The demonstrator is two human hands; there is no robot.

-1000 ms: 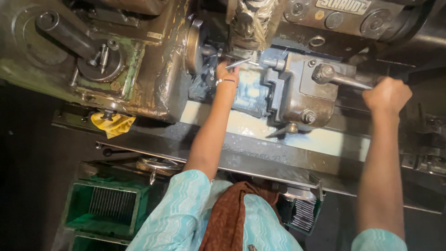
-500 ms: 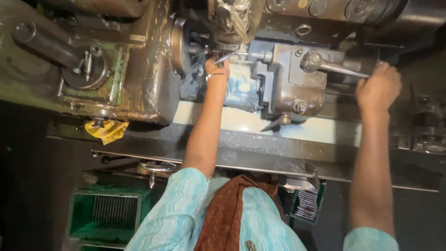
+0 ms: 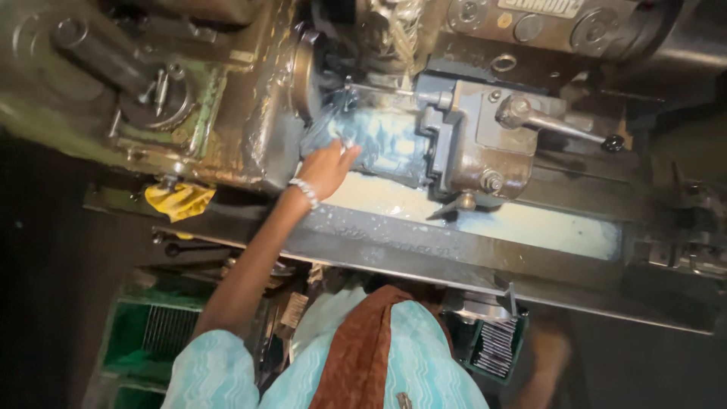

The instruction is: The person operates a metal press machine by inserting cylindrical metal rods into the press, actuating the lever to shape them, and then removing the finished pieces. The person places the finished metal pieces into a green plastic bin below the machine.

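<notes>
A yellow rag (image 3: 179, 200) hangs below the oily green headstock (image 3: 151, 98) of the lathe at the left. The left hand (image 3: 327, 168), with a beaded bracelet (image 3: 305, 192) at the wrist, reaches to the wet, pale-blue carriage block (image 3: 386, 148) beside the chuck (image 3: 307, 76), its fingers loosely together and touching the block's near edge, gripping nothing. Further right the grey tool post (image 3: 473, 144) carries a lever handle (image 3: 556, 125), and the right hand (image 3: 549, 360) hangs low and blurred, so whether its fingers are apart or together cannot be told.
</notes>
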